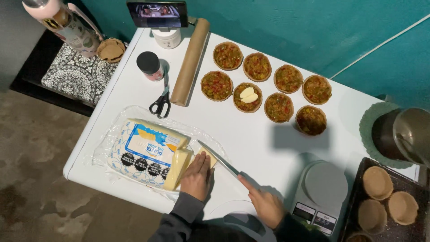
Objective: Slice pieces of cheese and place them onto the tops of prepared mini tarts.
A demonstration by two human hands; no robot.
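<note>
Where the table (112, 80) meets its near-left edge, the cheese (154, 154) lies on opened wrap (107, 152), the left hand (196, 175) pressed flat, fingers together, on its cut end. Right hand (265, 205) clamped on knife (219, 159); bare tabletop beyond, then eight tarts (268, 83), scale (323, 190) at the right edge.

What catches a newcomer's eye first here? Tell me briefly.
At the table's near edge, the left hand steadies a pale cheese block in its opened wrapper while the right hand holds a knife to it. Behind, eight filled tart shells sit in two rows.
</note>
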